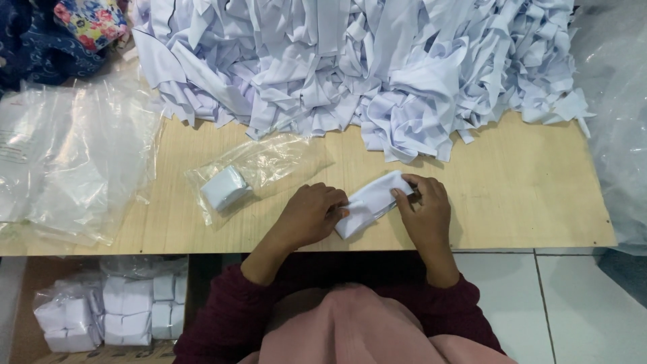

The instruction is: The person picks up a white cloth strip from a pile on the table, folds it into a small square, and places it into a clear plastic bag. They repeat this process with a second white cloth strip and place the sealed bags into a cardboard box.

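Observation:
A folded white cloth piece (pixel 369 202) lies on the wooden table (pixel 526 195) between both hands. My left hand (pixel 309 214) presses its near left end with curled fingers. My right hand (pixel 423 209) pinches its far right end between thumb and fingers. To the left, a clear plastic bag (pixel 253 168) lies flat with one folded white cloth (pixel 224 187) inside it. A big heap of loose white cloth strips (pixel 364 67) covers the far side of the table, just beyond my hands.
Stacked empty clear bags (pixel 74 155) lie at the table's left end. A cardboard box (pixel 27 337) below left holds several bagged folded cloths (pixel 114 313). Clear plastic sheeting (pixel 617 121) hangs at the right. White tiled floor (pixel 579 310) shows bottom right. Dark patterned fabric (pixel 60 34) sits top left.

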